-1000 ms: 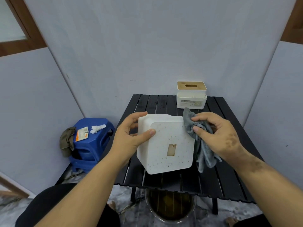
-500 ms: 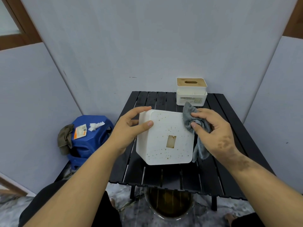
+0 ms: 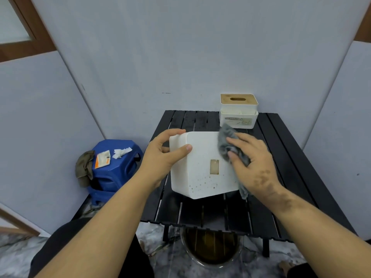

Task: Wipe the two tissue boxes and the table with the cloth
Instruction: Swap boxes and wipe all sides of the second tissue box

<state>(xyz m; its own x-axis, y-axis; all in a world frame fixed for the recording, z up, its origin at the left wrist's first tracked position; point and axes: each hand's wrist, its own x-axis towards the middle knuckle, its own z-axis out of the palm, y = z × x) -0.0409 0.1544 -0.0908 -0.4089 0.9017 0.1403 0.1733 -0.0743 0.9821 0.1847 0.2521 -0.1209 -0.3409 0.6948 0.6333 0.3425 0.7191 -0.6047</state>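
White tissue box (image 3: 202, 167) sat tilted above the table (image 3: 291, 177), slotted face up; left hand (image 3: 160, 161) gripped its left edge, right hand (image 3: 255, 163) pressed the cloth (image 3: 225, 137) on its right side (speckled lower face likely next).

White speckled tissue box (image 3: 202, 167), grey cloth (image 3: 228, 143), black slatted table (image 3: 281, 177), blue stool (image 3: 114, 169)
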